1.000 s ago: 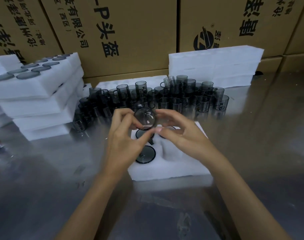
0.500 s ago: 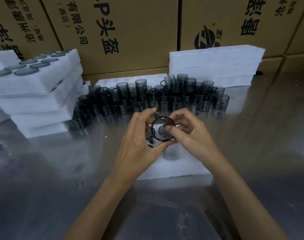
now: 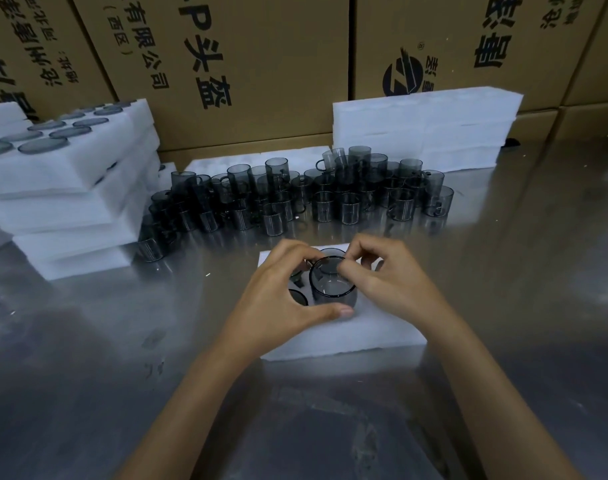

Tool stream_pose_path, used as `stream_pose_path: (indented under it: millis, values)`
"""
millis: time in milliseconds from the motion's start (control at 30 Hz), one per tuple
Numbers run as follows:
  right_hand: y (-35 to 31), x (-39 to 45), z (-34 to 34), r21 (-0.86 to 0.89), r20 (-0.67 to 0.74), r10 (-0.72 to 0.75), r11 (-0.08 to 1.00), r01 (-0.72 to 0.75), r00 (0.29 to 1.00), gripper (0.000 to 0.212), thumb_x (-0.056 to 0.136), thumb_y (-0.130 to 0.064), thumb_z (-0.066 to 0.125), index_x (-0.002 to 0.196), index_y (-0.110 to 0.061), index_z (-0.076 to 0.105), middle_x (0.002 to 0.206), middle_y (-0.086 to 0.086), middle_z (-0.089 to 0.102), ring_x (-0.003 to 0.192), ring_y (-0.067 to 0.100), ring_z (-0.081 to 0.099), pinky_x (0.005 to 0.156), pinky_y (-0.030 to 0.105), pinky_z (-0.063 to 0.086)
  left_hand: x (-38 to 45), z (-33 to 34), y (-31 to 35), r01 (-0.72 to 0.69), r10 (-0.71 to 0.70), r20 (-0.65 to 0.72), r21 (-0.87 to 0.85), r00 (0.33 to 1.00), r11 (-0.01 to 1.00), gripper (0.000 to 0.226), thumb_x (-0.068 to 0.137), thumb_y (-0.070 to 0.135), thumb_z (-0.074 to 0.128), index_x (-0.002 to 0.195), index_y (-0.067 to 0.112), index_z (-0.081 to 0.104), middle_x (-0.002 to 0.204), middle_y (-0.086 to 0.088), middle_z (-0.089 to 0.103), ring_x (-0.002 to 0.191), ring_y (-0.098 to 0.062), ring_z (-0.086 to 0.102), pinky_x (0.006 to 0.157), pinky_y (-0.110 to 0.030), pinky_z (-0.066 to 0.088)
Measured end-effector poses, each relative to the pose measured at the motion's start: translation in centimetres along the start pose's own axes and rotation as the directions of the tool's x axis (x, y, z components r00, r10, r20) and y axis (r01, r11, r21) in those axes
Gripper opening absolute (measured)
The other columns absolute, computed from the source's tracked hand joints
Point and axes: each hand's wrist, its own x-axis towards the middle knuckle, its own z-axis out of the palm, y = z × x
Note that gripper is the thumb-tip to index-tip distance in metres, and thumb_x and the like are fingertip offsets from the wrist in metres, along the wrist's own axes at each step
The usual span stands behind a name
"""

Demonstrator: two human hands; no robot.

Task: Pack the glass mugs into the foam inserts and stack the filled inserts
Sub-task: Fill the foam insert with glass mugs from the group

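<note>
Crowding behind the foam insert (image 3: 347, 337), loose glass mugs (image 3: 295, 199) stand.

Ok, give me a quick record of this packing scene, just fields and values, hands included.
surface: metal table
held mug: smoky glass mug, mouth toward the camera, over the foam insert
left hand: fingers and thumb curled round the mug
right hand: pinches the mug's rim
insert contents: at least one mug already seated
loose mugs: crowded behind the insert
filled stack: far left
empty foam stack: back right
backdrop: cardboard boxes
</note>
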Motion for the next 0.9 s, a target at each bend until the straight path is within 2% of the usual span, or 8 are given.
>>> stream_pose_path:
  millis: [133,267,367,433,533,667,800,900]
  values:
    - [0.1,-0.1,-0.3,-0.05,0.014,0.011,0.999,-0.011,1.0,0.017,0.078,-0.014,0.067,0.063,-0.013,0.058,0.064,0.003,0.06,0.061,0.016,0.046,0.061,0.037,0.043,-0.3,0.4,0.4,0.034,-0.034,0.023,-0.002,0.999,0.999,0.066,0.055,0.062,0.083,0.111,0.034,0.063,0.105,0.021,0.053,0.102,0.002,0.055,0.084,-0.008,0.042]
    - [0.3,-0.2,-0.4,-0.102,0.043,0.04,0.994,-0.036,0.998,0.019,0.078,-0.018,0.068,0.062,-0.015,0.059,0.067,-0.002,0.062,0.063,0.019,0.049,0.066,0.037,0.047,-0.3,0.5,0.4,0.029,-0.032,0.04,0.062,0.999,0.998,0.065,0.054,0.06,0.085,0.11,0.033,0.064,0.103,0.02,0.055,0.102,0.003,0.053,0.082,-0.005,0.039]
    - [0.8,0.1,-1.1,-0.11,0.099,0.064,0.992,-0.053,0.993,0.024,0.083,-0.028,0.07,0.066,-0.012,0.068,0.08,0.0,0.066,0.079,0.022,0.053,0.075,0.031,0.044,-0.3,0.4,0.3,0.018,-0.027,0.057,0.153,0.998,0.988,0.068,0.055,0.066,0.082,0.111,0.032,0.066,0.103,0.02,0.058,0.104,-0.001,0.051,0.086,-0.009,0.038]
    - [1.1,0.2,-1.7,-0.149,0.121,0.08,0.987,-0.062,0.989,0.026,0.087,-0.034,0.07,0.071,-0.014,0.074,0.092,-0.003,0.067,0.094,0.014,0.05,0.092,0.03,0.038,-0.2,0.2,0.1,0.01,-0.024,0.075,0.185,0.997,0.983,0.07,0.055,0.071,0.077,0.112,0.031,0.069,0.102,0.019,0.061,0.105,-0.002,0.051,0.09,-0.015,0.039]
    - [1.4,0.0,-2.5,-0.213,0.144,0.098,0.975,-0.066,0.985,0.019,0.087,-0.042,0.07,0.08,-0.026,0.078,0.107,-0.016,0.063,0.117,0.007,0.042,0.115,0.042,0.024,-0.3,-0.2,-0.2,0.021,-0.031,0.082,0.116,0.996,0.993,0.064,0.063,0.077,0.071,0.113,0.036,0.071,0.101,0.023,0.062,0.108,0.001,0.052,0.088,-0.008,0.038]
    - [1.3,-0.2,-3.5,-0.204,0.217,0.161,0.972,-0.117,0.963,0.012,0.082,-0.046,0.073,0.085,-0.035,0.077,0.128,-0.027,0.052,0.132,0.002,0.031,0.12,0.052,0.012,-0.4,-0.3,-0.4,0.072,-0.079,0.082,0.088,0.993,0.994,0.059,0.065,0.076,0.065,0.113,0.043,0.068,0.107,0.023,0.062,0.112,0.005,0.052,0.088,-0.002,0.035]
    - [1.5,-0.3,-3.4,-0.203,0.255,0.174,0.971,-0.123,0.951,0.005,0.079,-0.041,0.077,0.083,-0.04,0.075,0.141,-0.027,0.043,0.142,0.002,0.022,0.12,0.057,0.008,-0.4,-0.1,-0.7,0.083,-0.097,0.131,0.109,0.987,0.991,0.059,0.061,0.073,0.068,0.11,0.04,0.071,0.126,0.029,0.059,0.135,0.007,0.035,0.11,-0.016,0.03]
    - [1.7,-0.3,-3.2,-0.195,0.276,0.17,0.974,-0.118,0.946,0.007,0.079,-0.037,0.079,0.083,-0.04,0.073,0.144,-0.027,0.04,0.145,0.001,0.018,0.12,0.059,0.006,-0.3,-0.1,-0.8,0.09,-0.112,0.159,0.144,0.981,0.986,0.064,0.061,0.073,0.066,0.114,0.038,0.072,0.141,0.03,0.049,0.145,0.006,0.019,0.117,-0.026,0.021]
